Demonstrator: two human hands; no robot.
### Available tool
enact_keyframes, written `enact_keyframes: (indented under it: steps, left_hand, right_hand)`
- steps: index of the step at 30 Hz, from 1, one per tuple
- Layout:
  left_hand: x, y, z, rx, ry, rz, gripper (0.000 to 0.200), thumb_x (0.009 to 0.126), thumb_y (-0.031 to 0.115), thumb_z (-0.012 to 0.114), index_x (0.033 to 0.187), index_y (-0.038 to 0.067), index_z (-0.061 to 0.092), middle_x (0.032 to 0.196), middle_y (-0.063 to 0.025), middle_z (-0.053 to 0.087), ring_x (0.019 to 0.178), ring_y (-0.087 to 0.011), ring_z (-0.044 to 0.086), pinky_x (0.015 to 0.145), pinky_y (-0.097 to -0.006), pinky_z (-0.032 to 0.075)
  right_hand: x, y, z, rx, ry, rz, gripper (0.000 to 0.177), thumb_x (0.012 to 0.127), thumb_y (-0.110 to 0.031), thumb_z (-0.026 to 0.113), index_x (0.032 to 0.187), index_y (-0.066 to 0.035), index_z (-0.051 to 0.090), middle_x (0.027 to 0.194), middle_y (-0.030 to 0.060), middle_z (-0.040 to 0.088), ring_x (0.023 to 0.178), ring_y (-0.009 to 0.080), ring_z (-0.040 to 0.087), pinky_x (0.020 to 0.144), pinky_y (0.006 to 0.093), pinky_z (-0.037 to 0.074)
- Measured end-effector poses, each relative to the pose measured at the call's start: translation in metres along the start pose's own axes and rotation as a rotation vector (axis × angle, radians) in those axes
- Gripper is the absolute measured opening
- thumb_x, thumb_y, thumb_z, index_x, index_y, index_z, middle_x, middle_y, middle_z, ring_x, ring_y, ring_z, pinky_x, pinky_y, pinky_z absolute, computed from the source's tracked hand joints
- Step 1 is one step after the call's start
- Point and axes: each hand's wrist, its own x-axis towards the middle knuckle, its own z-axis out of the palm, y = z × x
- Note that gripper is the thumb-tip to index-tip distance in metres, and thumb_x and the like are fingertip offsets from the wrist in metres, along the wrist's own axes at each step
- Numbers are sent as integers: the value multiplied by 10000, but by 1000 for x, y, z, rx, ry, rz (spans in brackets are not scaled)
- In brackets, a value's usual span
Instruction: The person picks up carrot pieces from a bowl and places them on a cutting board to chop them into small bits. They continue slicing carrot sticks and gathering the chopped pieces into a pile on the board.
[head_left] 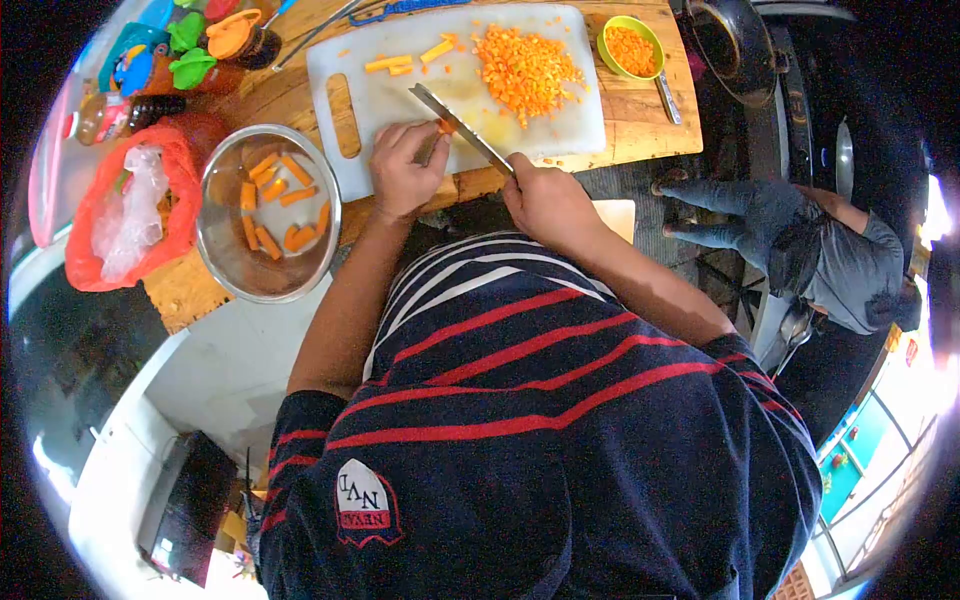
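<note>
My right hand [550, 205] is wrapped round the handle of a knife [465, 132], whose blade slants up and left over the white cutting board [360, 60]. Close to the blade, my left hand [408, 165] pinches a small orange piece [445, 126] at its fingertips. Farther up the board lie a few carrot sticks [388, 64], and to their right is a heap of diced carrot [525, 70]. A metal bowl [215, 255] left of the board holds several carrot sticks.
A green bowl [630, 47] of diced carrot and a small knife [668, 100] are right of the board. A red bag [80, 245] and bottles with coloured lids [230, 35] stand at the left. Another person [840, 250] stands at the right, beyond the wooden table [680, 140].
</note>
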Motion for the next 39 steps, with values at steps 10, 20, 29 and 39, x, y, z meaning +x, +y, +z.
enact_keyframes:
  steps: [10,20,29,39]
  left_hand:
    - [3,1,-1,-16,19,18,139,749,90,783,854,53,700,872,-86,713,827,-289,671,805,-404,511]
    - [1,4,-1,-13,6,-32,150,758,102,789,880,49,721,894,-96,728,844,-282,685,828,-395,512]
    - [3,7,-1,-12,9,-58,156,765,108,788,897,51,730,896,-101,730,860,-285,685,832,-396,511]
    - [5,12,0,40,11,-58,214,753,139,801,939,75,717,901,-98,712,856,-303,668,810,-416,506]
  right_hand:
    - [11,-10,-7,-68,-109,43,214,947,-180,472,1013,16,525,743,290,666,716,465,680,661,582,537]
    - [24,-4,-2,-8,-100,27,239,929,-167,535,1058,35,532,709,306,636,690,499,640,671,596,505]
    - [41,-7,4,3,-102,29,223,910,-144,533,1019,49,560,728,322,635,717,503,648,693,591,515]
    - [56,-7,12,31,5,-41,216,903,-142,570,955,67,581,743,321,642,739,500,658,699,573,531]
